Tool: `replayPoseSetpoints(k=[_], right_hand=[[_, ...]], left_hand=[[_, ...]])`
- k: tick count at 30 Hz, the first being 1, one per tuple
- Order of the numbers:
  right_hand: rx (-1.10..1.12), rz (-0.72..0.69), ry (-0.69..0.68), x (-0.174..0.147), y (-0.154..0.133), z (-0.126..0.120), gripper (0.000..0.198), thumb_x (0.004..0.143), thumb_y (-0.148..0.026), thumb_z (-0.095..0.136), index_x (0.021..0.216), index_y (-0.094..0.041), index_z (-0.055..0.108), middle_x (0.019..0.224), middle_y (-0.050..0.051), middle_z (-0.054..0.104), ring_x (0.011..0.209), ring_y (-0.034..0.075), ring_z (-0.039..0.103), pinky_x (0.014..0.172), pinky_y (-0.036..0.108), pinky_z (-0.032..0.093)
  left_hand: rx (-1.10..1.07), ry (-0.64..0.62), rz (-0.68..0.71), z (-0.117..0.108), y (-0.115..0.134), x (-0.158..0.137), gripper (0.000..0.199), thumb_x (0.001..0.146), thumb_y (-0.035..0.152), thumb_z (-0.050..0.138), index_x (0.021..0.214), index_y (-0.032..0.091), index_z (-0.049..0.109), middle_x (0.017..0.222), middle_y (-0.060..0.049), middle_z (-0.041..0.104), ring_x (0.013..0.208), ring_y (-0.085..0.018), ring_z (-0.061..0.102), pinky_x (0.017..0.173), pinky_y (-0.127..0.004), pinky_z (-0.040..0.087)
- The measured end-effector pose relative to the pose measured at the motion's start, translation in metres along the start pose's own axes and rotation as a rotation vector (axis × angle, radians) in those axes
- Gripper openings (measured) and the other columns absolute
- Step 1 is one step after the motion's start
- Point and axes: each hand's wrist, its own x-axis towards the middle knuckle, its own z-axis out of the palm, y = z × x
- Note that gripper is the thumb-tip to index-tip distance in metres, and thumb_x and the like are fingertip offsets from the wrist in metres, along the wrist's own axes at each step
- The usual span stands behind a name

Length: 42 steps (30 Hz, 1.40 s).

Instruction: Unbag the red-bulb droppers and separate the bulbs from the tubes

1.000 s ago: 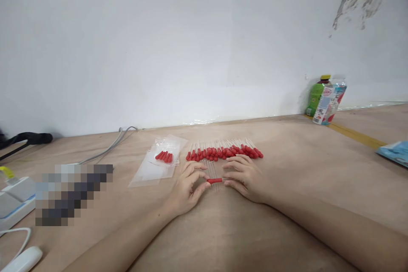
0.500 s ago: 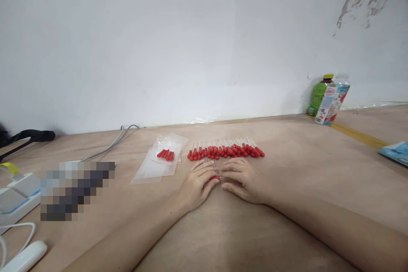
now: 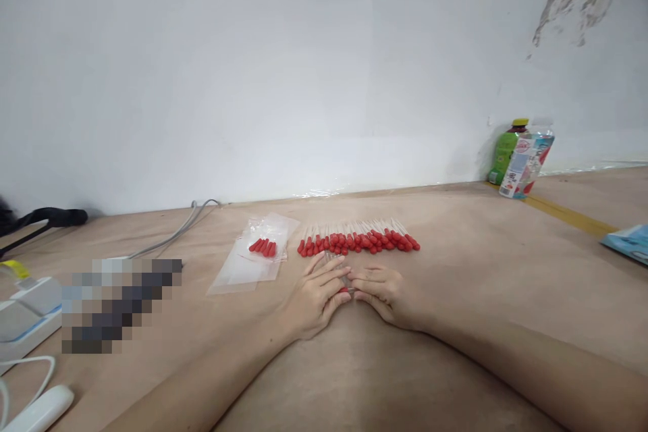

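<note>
Just below the frame's centre, my left hand [image 3: 318, 295] was nearly closed, thumb and fingers pinching a small red piece [image 3: 345, 290] low over the tabletop [image 3: 435, 371]. My right hand [image 3: 385, 289] curled in beside it, fingertips bunched; whether they gripped anything I couldn't tell. Red-tipped sticks [image 3: 362, 241] lay in a row just above, with clear bags [image 3: 237, 273] left of centre.

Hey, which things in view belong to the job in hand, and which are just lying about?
Likely the job:
red piece in the left hand
red-tipped sticks
clear plastic bags, with more red pieces on or in them

Likely just lying about:
green bottle
clear labelled bottle
blue packet
grey cable
</note>
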Motion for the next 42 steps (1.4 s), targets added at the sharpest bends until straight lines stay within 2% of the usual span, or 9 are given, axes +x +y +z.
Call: replayPoseSetpoints(k=[6, 16, 24, 28, 37, 40, 42], right_hand=[[-0.082, -0.047, -0.026, -0.004, 0.001, 0.0, 0.02, 0.087, -0.017, 0.041, 0.1, -0.019, 0.056, 0.099, 0.007, 0.065, 0.098, 0.015, 0.057, 0.087, 0.032, 0.043], [-0.174, -0.167, 0.014, -0.007, 0.001, -0.005, 0.03, 0.086, -0.01, 0.041, 0.114, -0.014, 0.05, 0.115, 0.011, 0.058, 0.109, 0.015, 0.051, 0.09, 0.032, 0.043], [-0.171, -0.235, 0.056, -0.009, 0.003, -0.005, 0.035, 0.083, -0.004, 0.039, 0.115, -0.011, 0.051, 0.114, 0.011, 0.059, 0.112, 0.014, 0.049, 0.095, 0.032, 0.041], [-0.156, -0.231, 0.055, -0.01, 0.003, -0.005, 0.036, 0.083, -0.004, 0.04, 0.116, -0.011, 0.051, 0.113, 0.01, 0.059, 0.112, 0.013, 0.049, 0.096, 0.031, 0.04], [-0.093, -0.225, 0.038, -0.014, 0.006, -0.002, 0.041, 0.082, -0.002, 0.04, 0.121, -0.011, 0.046, 0.118, 0.011, 0.056, 0.116, 0.015, 0.045, 0.099, 0.035, 0.038], [-0.079, -0.185, 0.111, -0.013, 0.006, -0.004, 0.038, 0.083, -0.005, 0.042, 0.119, -0.015, 0.049, 0.113, 0.01, 0.059, 0.109, 0.016, 0.051, 0.096, 0.035, 0.041], [-0.089, -0.076, 0.209, -0.01, 0.005, -0.007, 0.031, 0.083, -0.01, 0.045, 0.112, -0.017, 0.054, 0.1, 0.009, 0.063, 0.094, 0.016, 0.058, 0.085, 0.033, 0.047]], left_hand=[[0.0, -0.031, 0.025, -0.004, 0.003, 0.0, 0.019, 0.087, 0.022, 0.04, 0.085, 0.017, 0.058, 0.119, -0.007, 0.056, 0.121, -0.02, 0.04, 0.107, -0.046, 0.018], [-0.02, -0.056, 0.024, -0.007, 0.003, -0.004, 0.019, 0.088, 0.022, 0.039, 0.085, 0.018, 0.058, 0.122, -0.006, 0.054, 0.124, -0.019, 0.036, 0.108, -0.044, 0.017], [-0.007, -0.068, 0.029, -0.008, 0.004, -0.006, 0.02, 0.088, 0.021, 0.038, 0.084, 0.016, 0.057, 0.121, -0.007, 0.054, 0.124, -0.018, 0.036, 0.108, -0.041, 0.018], [-0.002, -0.072, 0.033, -0.008, 0.002, -0.008, 0.02, 0.088, 0.021, 0.038, 0.089, 0.016, 0.057, 0.123, -0.008, 0.053, 0.124, -0.018, 0.036, 0.108, -0.041, 0.02], [-0.027, -0.066, 0.039, -0.011, 0.0, -0.013, 0.019, 0.088, 0.02, 0.038, 0.086, 0.017, 0.056, 0.121, -0.006, 0.054, 0.124, -0.019, 0.036, 0.106, -0.041, 0.024], [-0.038, -0.023, -0.026, -0.013, -0.007, -0.016, 0.02, 0.088, 0.02, 0.037, 0.085, 0.018, 0.056, 0.118, -0.006, 0.056, 0.122, -0.021, 0.038, 0.101, -0.041, 0.03], [-0.027, 0.051, -0.144, -0.017, -0.015, -0.018, 0.021, 0.089, 0.022, 0.036, 0.085, 0.018, 0.056, 0.109, -0.008, 0.058, 0.111, -0.021, 0.047, 0.092, -0.038, 0.039]])
